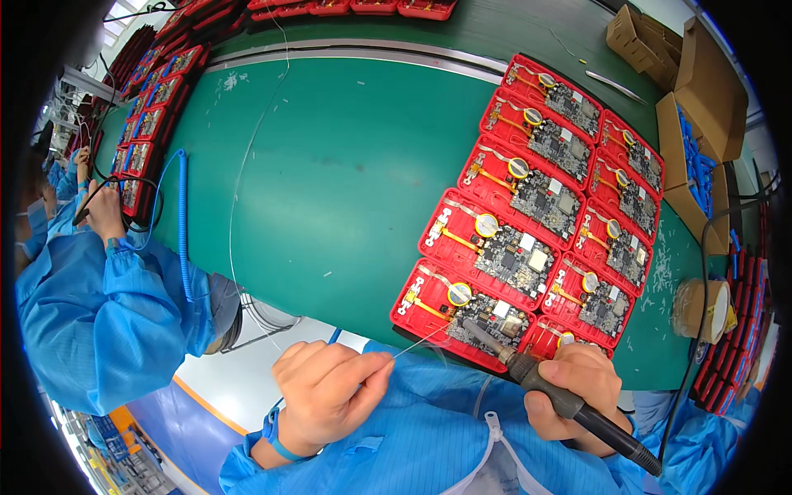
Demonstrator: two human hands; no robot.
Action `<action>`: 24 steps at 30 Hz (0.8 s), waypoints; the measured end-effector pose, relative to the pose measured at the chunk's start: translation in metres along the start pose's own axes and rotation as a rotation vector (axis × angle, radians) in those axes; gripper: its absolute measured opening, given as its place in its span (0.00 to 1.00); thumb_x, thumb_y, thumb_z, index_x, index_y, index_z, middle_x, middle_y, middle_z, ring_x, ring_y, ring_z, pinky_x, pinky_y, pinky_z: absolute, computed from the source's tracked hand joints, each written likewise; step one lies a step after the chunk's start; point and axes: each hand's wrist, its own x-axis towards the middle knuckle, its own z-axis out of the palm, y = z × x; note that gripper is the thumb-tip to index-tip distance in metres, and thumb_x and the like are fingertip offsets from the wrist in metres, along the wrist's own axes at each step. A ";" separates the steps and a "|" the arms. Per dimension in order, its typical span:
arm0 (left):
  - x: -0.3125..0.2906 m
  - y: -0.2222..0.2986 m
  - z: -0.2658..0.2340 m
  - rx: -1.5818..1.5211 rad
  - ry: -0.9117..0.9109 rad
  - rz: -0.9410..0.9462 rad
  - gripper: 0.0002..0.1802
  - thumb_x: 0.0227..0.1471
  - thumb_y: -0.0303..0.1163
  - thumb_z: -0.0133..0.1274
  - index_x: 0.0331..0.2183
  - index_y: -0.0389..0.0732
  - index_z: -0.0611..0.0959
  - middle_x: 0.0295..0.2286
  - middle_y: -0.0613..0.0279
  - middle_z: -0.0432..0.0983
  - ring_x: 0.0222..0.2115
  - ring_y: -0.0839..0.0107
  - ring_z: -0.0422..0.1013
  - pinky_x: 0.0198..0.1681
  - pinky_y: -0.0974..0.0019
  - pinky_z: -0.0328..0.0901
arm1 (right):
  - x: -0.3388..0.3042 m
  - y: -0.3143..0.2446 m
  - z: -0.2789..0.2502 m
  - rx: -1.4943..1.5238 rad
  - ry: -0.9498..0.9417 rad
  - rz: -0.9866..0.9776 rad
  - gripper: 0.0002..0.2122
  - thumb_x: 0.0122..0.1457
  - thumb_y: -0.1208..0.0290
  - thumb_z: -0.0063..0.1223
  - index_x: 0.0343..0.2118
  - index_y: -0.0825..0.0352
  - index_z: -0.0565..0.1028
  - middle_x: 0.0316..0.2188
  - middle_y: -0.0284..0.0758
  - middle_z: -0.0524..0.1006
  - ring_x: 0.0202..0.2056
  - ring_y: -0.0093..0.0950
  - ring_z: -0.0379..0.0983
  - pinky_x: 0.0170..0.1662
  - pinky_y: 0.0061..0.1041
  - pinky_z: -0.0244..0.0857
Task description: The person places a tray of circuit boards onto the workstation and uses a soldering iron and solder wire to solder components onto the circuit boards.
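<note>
Between the thumb and finger of my closed left hand (pixel 328 389) is a thin solder wire (pixel 422 339), its end reaching a circuit board (pixel 503 323). My right hand (pixel 577 384) is wrapped around the dark handle of a soldering iron (pixel 609 431). The iron's metal tip points left and down onto the same board, close to the wire's end; exact contact is too small to tell. That board sits in the nearest red plastic housing (pixel 409 323), with a yellow round cell (pixel 459 294) and an orange flex cable. More such housings with boards lie in two columns beyond it.
A cardboard box (pixel 711 216) of blue parts and a tape roll (pixel 701 310) stand right on the green bench (pixel 330 190). Silver tweezers (pixel 615 86) lie at the back. The iron's black cable hangs right. A co-worker's blue sleeve (pixel 124 280) is at left, near a coiled blue cord (pixel 183 231).
</note>
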 end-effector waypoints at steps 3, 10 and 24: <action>-0.001 -0.001 -0.002 -0.047 0.021 -0.020 0.09 0.29 0.20 0.58 0.21 0.41 0.79 0.13 0.68 0.68 0.13 0.73 0.64 0.18 0.71 0.53 | -0.004 0.000 -0.006 0.038 0.000 -0.019 0.19 0.39 0.71 0.63 0.35 0.66 0.69 0.13 0.32 0.68 0.13 0.28 0.66 0.15 0.23 0.56; -0.012 -0.005 -0.009 -0.532 0.052 -0.352 0.02 0.41 0.23 0.54 0.23 0.35 0.79 0.20 0.62 0.67 0.20 0.78 0.60 0.20 0.76 0.52 | -0.008 0.006 -0.002 0.073 0.114 -0.043 0.17 0.42 0.69 0.62 0.34 0.69 0.69 0.12 0.32 0.68 0.11 0.27 0.64 0.14 0.23 0.55; 0.012 -0.013 0.007 -0.386 0.191 -0.231 0.09 0.41 0.19 0.55 0.30 0.37 0.82 0.23 0.63 0.64 0.19 0.77 0.59 0.20 0.76 0.54 | 0.012 0.007 -0.035 -0.101 0.265 -0.009 0.16 0.42 0.77 0.57 0.36 0.69 0.68 0.15 0.36 0.70 0.15 0.28 0.65 0.18 0.24 0.57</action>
